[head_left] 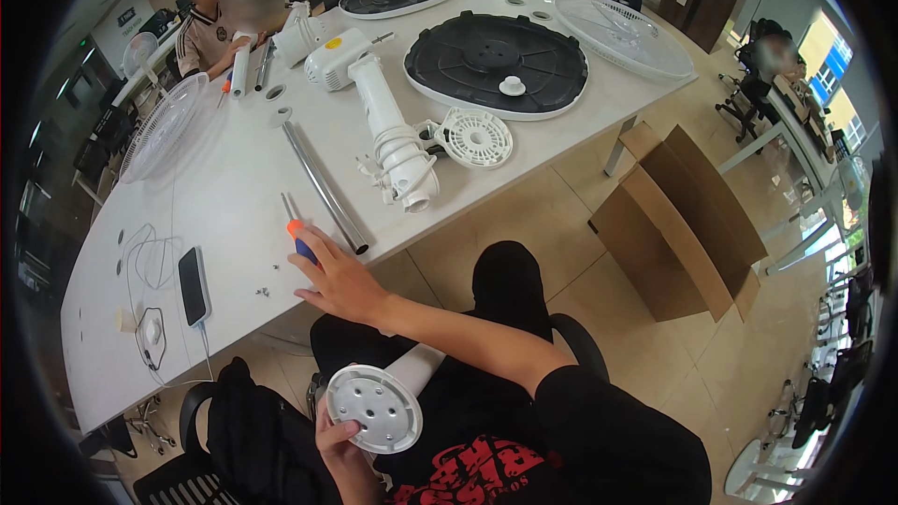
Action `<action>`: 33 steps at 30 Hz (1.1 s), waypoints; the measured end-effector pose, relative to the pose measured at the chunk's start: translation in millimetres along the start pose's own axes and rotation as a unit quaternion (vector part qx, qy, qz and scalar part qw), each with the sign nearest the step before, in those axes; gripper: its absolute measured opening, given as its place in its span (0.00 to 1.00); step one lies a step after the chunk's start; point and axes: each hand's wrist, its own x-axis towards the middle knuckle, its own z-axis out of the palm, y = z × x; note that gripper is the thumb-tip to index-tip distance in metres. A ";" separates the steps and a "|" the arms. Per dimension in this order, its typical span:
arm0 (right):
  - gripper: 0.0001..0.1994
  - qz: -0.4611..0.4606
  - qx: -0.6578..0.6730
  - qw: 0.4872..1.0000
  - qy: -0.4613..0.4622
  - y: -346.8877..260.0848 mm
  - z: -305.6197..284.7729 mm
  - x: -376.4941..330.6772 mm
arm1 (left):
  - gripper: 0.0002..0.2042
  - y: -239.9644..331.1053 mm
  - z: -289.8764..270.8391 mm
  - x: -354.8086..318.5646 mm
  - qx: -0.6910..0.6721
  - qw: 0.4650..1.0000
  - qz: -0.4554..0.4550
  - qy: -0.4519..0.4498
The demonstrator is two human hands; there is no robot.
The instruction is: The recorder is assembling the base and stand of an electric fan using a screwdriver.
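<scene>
Currently, the left hand (340,449) holds a white flanged column (376,405) at the lap, below the edge of the table (243,224); thumb lies on the flange face near its rim, remaining fingers mostly hidden behind. Right hand (344,282) reaches over the tabletop to a screwdriver (296,230), fingers part-spread, thumb apart; cannot tell whether the handle is actually gripped. Handling note: good practice would be to close fully round the handle before lifting, clear of the small metal bits (263,293), and to brace the column against the thigh so the flange cannot roll. Materials: flange appears to be moulded plastic, circular, raised lip, several dark holes; column plain and smooth. Screwdriver handle orange and blue, shaft slim. Adjacent steel tube (323,185) straight, mirror-bright; black base (496,56) rounded-oval, ribbed, pale-edged; perforated disc (475,138) white, radially slotted.
</scene>
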 end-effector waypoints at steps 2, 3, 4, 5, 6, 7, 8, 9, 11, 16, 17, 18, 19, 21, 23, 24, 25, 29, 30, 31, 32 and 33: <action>0.23 -0.024 0.030 0.999 -0.005 -6.8 -21.3 -7.8 | 0.43 -11.8 2.3 -8.0 -0.003 1.000 0.000 0.009; 0.21 -0.047 0.060 0.997 -0.009 -10.3 -35.8 -13.1 | 0.42 -17.2 2.7 -12.4 -0.005 1.000 -0.001 0.017; 0.18 -0.061 0.032 0.998 0.003 -11.4 -59.4 -15.5 | 0.42 -24.1 0.5 -17.0 0.000 1.000 -0.008 0.017; 0.16 -0.075 0.009 0.997 0.014 -7.2 -84.0 -16.6 | 0.42 -30.2 -1.2 -22.8 -0.004 1.000 -0.006 0.021; 0.13 -0.096 -0.031 0.994 0.041 5.0 -109.0 -19.4 | 0.39 -36.4 -1.0 -26.7 -0.001 1.000 -0.010 0.026; 0.11 -0.115 -0.072 0.988 0.069 22.6 -134.0 -20.0 | 0.37 -41.5 0.6 -30.3 0.002 0.999 -0.014 0.029; 0.09 -0.108 -0.093 0.984 0.111 50.1 -152.1 -20.9 | 0.35 -44.7 4.0 -33.8 -0.021 0.999 -0.004 0.024; 0.07 -0.101 -0.098 0.982 0.126 71.8 -175.1 -15.0 | 0.35 -46.6 3.0 -39.0 -0.023 0.999 -0.002 0.029; 0.09 -0.014 -0.219 0.967 0.127 126.5 -221.6 -20.5 | 0.34 -49.5 2.6 -43.6 -0.031 0.999 -0.007 0.018; 0.21 0.083 -0.384 0.917 0.074 176.7 -285.5 -75.9 | 0.35 -60.8 12.6 -58.0 -0.010 1.000 -0.018 0.014; 0.25 0.101 -0.413 0.905 0.014 172.3 -288.8 -88.2 | 0.35 -64.1 15.1 -61.0 -0.010 1.000 -0.016 0.013; 0.29 0.119 -0.438 0.890 -0.046 171.6 -292.4 -96.0 | 0.36 -67.0 17.5 -64.2 -0.004 1.000 -0.022 0.017; 0.29 0.120 -0.438 0.890 -0.041 173.3 -296.0 -95.6 | 0.36 -68.8 19.6 -65.0 0.004 0.999 -0.030 0.018; 0.34 0.111 -0.486 0.857 -0.130 183.2 -301.3 -88.4 | 0.36 -76.1 32.4 -69.0 0.029 0.999 -0.029 0.025; 0.31 0.102 -0.494 0.856 -0.112 203.4 -303.5 -81.4 | 0.36 -81.7 41.2 -70.8 0.060 0.997 -0.038 0.024; 0.27 0.084 -0.502 0.855 -0.102 212.7 -302.4 -81.5 | 0.36 -85.2 43.9 -72.0 0.071 0.996 -0.047 0.030; 0.27 0.088 -0.501 0.856 -0.095 219.4 -295.3 -84.1 | 0.37 -88.0 44.1 -75.8 0.080 0.995 -0.052 0.040; 0.18 0.057 -0.518 0.854 -0.006 247.5 -290.3 -81.2 | 0.37 -96.2 63.2 -82.3 0.091 0.992 -0.040 0.072; 0.19 0.044 -0.517 0.854 -0.046 250.3 -290.3 -80.3 | 0.36 -97.0 71.2 -84.7 0.090 0.993 -0.029 0.067; 0.20 0.032 -0.517 0.851 -0.085 252.7 -289.3 -80.2 | 0.34 -97.2 72.8 -84.1 0.088 0.994 -0.019 0.059; 0.20 0.016 -0.511 0.854 -0.097 258.7 -291.8 -83.1 | 0.33 -106.6 58.4 -82.2 0.089 0.994 -0.010 0.068; 0.20 0.001 -0.504 0.857 -0.109 263.7 -293.2 -85.8 | 0.33 -110.2 63.0 -75.7 0.097 0.994 0.000 0.051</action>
